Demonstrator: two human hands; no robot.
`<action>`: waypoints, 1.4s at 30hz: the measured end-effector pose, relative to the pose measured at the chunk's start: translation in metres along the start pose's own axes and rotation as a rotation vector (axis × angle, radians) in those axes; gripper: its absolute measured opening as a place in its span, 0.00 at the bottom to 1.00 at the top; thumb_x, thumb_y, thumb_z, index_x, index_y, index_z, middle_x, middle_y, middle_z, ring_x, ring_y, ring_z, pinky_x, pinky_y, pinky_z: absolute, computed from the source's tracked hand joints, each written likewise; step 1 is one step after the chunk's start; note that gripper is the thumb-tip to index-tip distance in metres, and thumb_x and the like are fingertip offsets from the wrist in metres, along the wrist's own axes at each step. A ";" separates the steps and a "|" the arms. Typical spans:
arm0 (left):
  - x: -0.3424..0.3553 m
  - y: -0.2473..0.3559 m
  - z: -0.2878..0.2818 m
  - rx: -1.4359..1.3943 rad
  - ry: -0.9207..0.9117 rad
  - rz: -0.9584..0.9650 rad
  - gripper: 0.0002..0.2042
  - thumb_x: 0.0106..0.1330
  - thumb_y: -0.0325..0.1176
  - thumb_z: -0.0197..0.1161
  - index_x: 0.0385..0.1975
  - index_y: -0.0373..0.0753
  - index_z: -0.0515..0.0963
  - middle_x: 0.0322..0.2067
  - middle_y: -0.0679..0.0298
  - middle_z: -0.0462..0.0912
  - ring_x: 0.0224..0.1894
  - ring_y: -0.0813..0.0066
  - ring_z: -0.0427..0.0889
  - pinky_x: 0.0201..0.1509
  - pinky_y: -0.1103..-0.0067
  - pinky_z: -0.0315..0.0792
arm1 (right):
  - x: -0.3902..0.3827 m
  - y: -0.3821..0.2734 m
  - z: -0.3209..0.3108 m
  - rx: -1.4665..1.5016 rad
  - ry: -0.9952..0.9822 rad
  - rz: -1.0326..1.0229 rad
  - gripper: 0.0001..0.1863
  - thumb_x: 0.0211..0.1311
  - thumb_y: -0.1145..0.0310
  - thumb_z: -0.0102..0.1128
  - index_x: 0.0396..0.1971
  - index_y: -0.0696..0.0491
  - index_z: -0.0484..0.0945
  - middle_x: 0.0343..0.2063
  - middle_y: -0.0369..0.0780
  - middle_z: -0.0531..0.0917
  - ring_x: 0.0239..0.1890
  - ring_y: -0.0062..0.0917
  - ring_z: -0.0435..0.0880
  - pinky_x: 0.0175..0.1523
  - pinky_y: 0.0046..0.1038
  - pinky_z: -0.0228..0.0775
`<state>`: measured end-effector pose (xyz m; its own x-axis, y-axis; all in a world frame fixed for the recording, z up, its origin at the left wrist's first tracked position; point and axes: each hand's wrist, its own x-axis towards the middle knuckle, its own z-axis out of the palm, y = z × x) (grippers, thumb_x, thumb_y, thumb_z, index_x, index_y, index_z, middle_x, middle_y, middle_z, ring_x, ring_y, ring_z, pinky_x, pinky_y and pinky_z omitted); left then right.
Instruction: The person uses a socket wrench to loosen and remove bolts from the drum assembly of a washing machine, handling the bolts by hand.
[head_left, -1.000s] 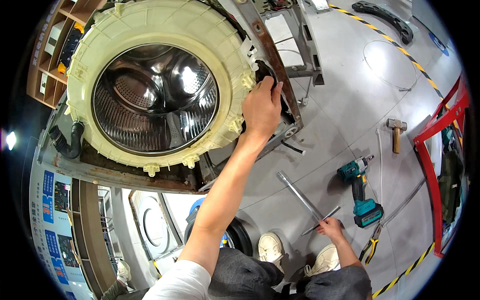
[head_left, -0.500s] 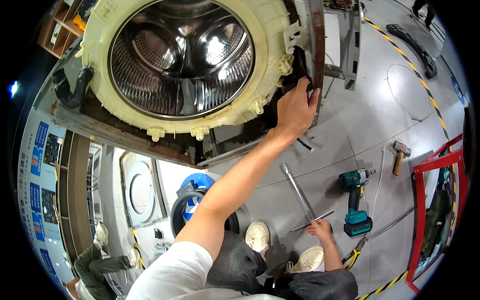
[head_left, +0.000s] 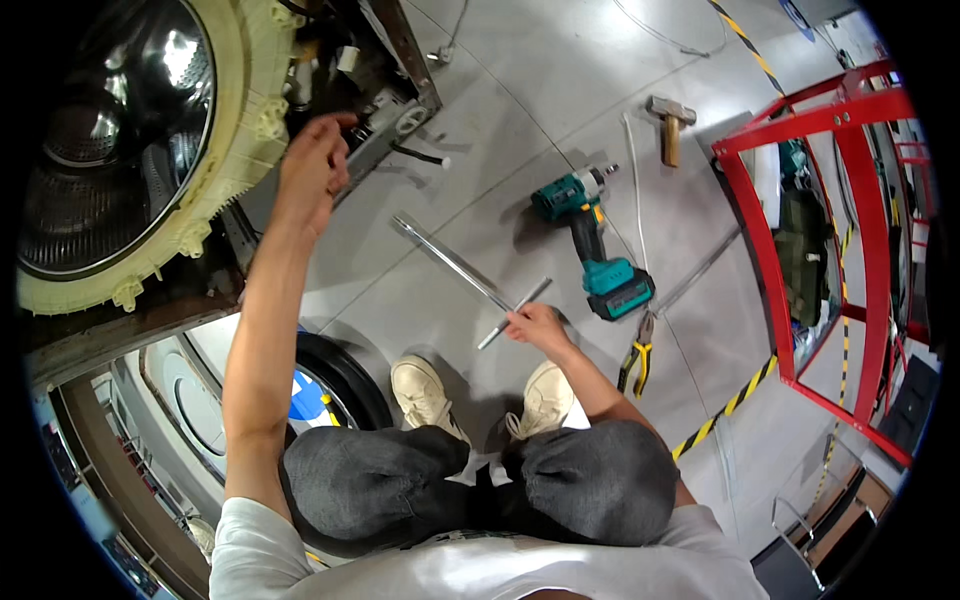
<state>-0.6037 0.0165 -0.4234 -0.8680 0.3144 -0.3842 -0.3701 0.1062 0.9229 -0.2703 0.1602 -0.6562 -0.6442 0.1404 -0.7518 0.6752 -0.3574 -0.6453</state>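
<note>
My left hand point(head_left: 315, 165) is at the right side of an opened washing machine, beside the cream plastic tub point(head_left: 240, 150) with its steel drum point(head_left: 120, 150). Its fingers are loosely bent, thumb apart, at a dark gap inside the rusty frame point(head_left: 400, 45); no held object shows. My right hand point(head_left: 535, 328) is closed on a silver T-handle socket wrench point(head_left: 455, 262) low over the floor. Right of it lie a teal cordless impact wrench point(head_left: 610, 280), a hammer point(head_left: 672, 135) and yellow-black pliers point(head_left: 637, 355).
A red metal rack point(head_left: 865, 250) stands at the right, with hazard tape point(head_left: 740, 395) near it. A black ring-shaped part point(head_left: 355, 375) lies left of my shoes point(head_left: 425, 395). A pale panel point(head_left: 180, 390) with a round opening is at lower left, a white cord point(head_left: 635, 190) behind the tools.
The view has swung rightward, so the machine sits further left and more of the red rack shows. My left hand stays by the tub's side; my right hand still grips the wrench.
</note>
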 end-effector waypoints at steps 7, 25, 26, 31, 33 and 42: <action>0.022 -0.039 -0.006 -0.091 -0.064 -0.173 0.07 0.62 0.30 0.50 0.37 0.38 0.72 0.17 0.73 0.64 0.17 0.85 0.60 0.17 0.87 0.52 | -0.001 0.020 0.019 0.043 0.133 -0.136 0.06 0.56 0.72 0.57 0.28 0.60 0.75 0.26 0.39 0.80 0.27 0.19 0.78 0.35 0.19 0.73; -0.005 0.008 -0.017 -0.101 -0.312 -0.318 0.12 0.67 0.42 0.50 0.31 0.39 0.72 0.13 0.78 0.53 0.14 0.89 0.49 0.16 0.86 0.44 | -0.026 -0.156 0.011 0.024 -0.032 -0.443 0.09 0.61 0.73 0.50 0.36 0.63 0.73 0.24 0.38 0.78 0.24 0.19 0.75 0.31 0.20 0.68; -0.013 0.021 -0.019 -0.112 -0.308 -0.290 0.12 0.67 0.42 0.50 0.31 0.39 0.72 0.13 0.78 0.53 0.14 0.89 0.49 0.16 0.86 0.44 | -0.034 -0.177 0.008 -0.064 -0.041 -0.516 0.08 0.61 0.73 0.50 0.35 0.63 0.73 0.23 0.38 0.78 0.23 0.18 0.75 0.31 0.20 0.68; -0.066 0.087 -0.040 -0.253 -0.138 -0.190 0.12 0.68 0.40 0.49 0.30 0.38 0.72 0.12 0.78 0.54 0.14 0.89 0.50 0.16 0.85 0.44 | -0.114 -0.304 0.017 -0.679 -0.037 -0.797 0.04 0.55 0.77 0.51 0.28 0.61 0.74 0.19 0.41 0.75 0.20 0.24 0.74 0.26 0.23 0.64; -0.087 0.108 -0.059 -0.336 -0.087 -0.101 0.11 0.67 0.39 0.51 0.30 0.37 0.72 0.12 0.78 0.55 0.14 0.89 0.51 0.16 0.85 0.44 | -0.139 -0.336 0.021 -0.692 -0.044 -0.931 0.03 0.54 0.77 0.52 0.28 0.61 0.74 0.19 0.41 0.75 0.20 0.25 0.74 0.27 0.23 0.64; -0.166 0.233 -0.114 -0.243 0.252 0.158 0.15 0.67 0.43 0.51 0.22 0.39 0.70 0.11 0.79 0.54 0.13 0.90 0.48 0.16 0.86 0.42 | -0.253 -0.451 0.068 -0.176 -0.030 -0.905 0.06 0.59 0.74 0.50 0.31 0.62 0.73 0.24 0.39 0.77 0.20 0.15 0.72 0.26 0.15 0.61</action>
<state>-0.5836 -0.1188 -0.1472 -0.9637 0.0637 -0.2593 -0.2663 -0.1610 0.9503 -0.4360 0.2234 -0.1660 -0.9605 0.2733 0.0521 -0.0475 0.0234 -0.9986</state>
